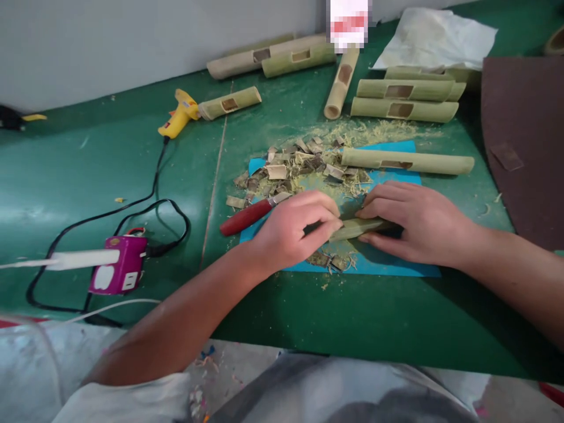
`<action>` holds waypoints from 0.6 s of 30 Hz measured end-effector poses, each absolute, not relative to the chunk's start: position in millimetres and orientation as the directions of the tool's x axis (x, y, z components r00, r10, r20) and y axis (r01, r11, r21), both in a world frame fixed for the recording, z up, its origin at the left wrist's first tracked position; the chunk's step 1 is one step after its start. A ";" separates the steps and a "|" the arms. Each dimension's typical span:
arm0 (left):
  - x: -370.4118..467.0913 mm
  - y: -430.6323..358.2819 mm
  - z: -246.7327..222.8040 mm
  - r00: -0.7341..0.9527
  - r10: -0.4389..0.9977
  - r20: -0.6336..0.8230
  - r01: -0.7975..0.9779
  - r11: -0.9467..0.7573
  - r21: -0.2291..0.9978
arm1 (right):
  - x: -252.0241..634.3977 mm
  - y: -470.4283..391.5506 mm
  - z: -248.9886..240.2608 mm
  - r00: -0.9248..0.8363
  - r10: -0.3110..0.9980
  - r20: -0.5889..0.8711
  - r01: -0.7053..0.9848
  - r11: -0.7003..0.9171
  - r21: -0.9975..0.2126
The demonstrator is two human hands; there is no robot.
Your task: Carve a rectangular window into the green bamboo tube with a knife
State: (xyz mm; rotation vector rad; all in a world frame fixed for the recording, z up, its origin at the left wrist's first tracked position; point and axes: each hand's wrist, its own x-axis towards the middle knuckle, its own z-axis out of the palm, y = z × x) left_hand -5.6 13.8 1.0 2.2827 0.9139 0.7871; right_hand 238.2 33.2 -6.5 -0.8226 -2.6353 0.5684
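Observation:
Between my two hands a short green bamboo piece [359, 228] lies low over the blue sheet [396, 264]. My left hand [302, 226] pinches its left end, fingers closed. The right end is gripped by my right hand [408, 220], whose palm hides part of it. A red-handled knife [249, 217] rests just left of my left hand, its blade partly covered. Beyond my hands, a long bamboo tube with a cut opening [445, 164] lies across the sheet's far edge, beside a heap of bamboo chips [277, 171].
A yellow glue gun [178, 114] touches a bamboo tube [233, 103] at the back left; its cord runs to a purple power adapter [118, 264]. More tubes [405, 110] lie along the back, near a white cloth [436, 38]. A brown board [524, 147] is at the right.

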 end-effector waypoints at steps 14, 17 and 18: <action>-4.4 3.8 11.8 0.357 0.930 0.088 0.471 -0.261 0.842 | 236.5 34.2 -3.0 -0.763 0.629 0.149 0.506 0.724 -0.470; -5.3 2.3 12.6 0.376 0.922 0.088 0.484 -0.276 0.830 | 235.6 33.8 -1.9 -0.762 0.635 0.126 0.517 0.714 -0.472; -5.8 2.2 12.7 0.376 0.923 0.087 0.491 -0.277 0.826 | 235.1 33.3 -1.3 -0.759 0.640 0.119 0.525 0.710 -0.469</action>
